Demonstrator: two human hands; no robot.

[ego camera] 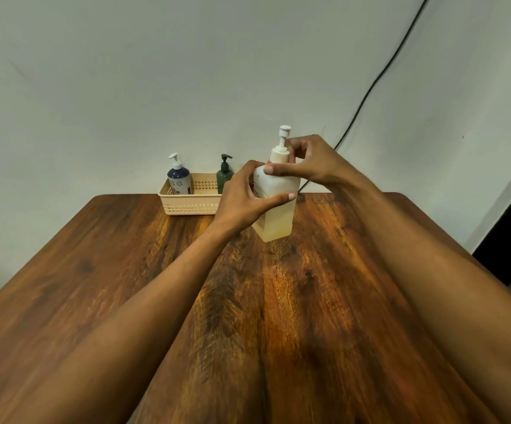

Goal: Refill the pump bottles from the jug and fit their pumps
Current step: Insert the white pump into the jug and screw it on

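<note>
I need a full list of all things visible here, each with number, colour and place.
clear bottle: 1, translucent, yellowish liquid, held tilted between both hands
white pump: 1, white, on the clear bottle's neck
navy bottle: 1, dark blue, white pump, basket's left end
green bottle: 1, dark green, dark pump, basket's right end
basket: 1, beige, table's far edge
table: 1, brown wood, foreground
cable: 1, black, wall at right
left hand: 1, grips the clear bottle's body
right hand: 1, pinches the white pump's collar
</note>
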